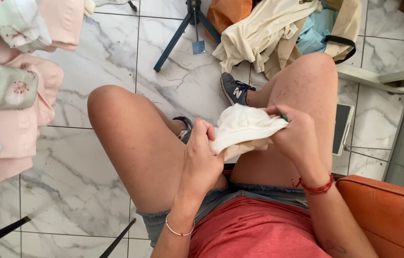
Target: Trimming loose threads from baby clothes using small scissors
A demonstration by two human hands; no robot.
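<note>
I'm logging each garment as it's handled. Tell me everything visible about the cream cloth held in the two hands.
The cream cloth looks like soft, thin woven fabric, off-white, bunched and folded over itself with loose creases. It is held above the lap, between the bare knees. The left hand pinches its left edge; the right hand grips its right corner, where something small and green shows at the fingertips. A lower fold hangs toward the right thigh. Its full shape is hidden.

Hands: left hand (201,160) and right hand (293,136) are gripping small cream fabric piece (242,128) between them, above the lap.
Left: folded pink and green floral cloth stack (13,86) is lying.
Ahead: heap of cream cloth (264,36) is resting on marble tile floor (92,62).
</note>
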